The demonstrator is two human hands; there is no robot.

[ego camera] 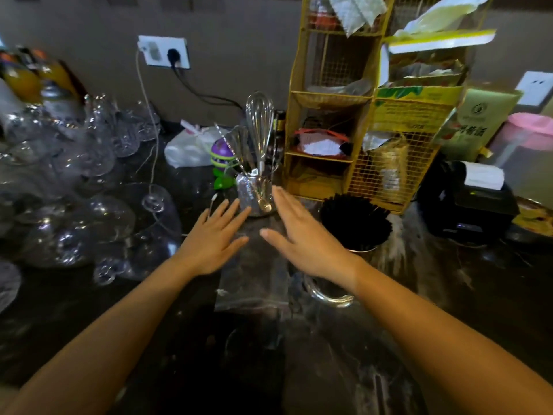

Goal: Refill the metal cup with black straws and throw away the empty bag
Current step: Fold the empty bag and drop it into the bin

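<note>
Straws: we see the black straws [354,218] standing packed in the metal cup [359,250], just to the right of our right hand; the cup looks full, so we judge the refill part is done.
Bag: the clear plastic bag [251,277] lies flat on the dark counter [449,295] between our two forearms, with its near edge toward us. It looks empty, but it is transparent and partly blurred, so we cannot be fully sure.
Left hand: our left hand [214,238] is over the far left part of the bag, fingers spread and straight, holding nothing. We cannot tell if the palm touches the plastic.
Right hand: our right hand [302,238] is over the far right part of the bag, fingers straight and slightly apart, also holding nothing.
How the bag handles: we judge it very light, thin and soft, with no stiffness; it is probably slippery on the smooth counter and may slide instead of lifting.
Where to take hold: we think it is best to pinch one edge or to gather the film into the palm and crumple it.
Care: the glasses [74,205] stand close on the left and the jar of whisks [257,193] just behind our fingertips, so the gathering motion should be small.
</note>
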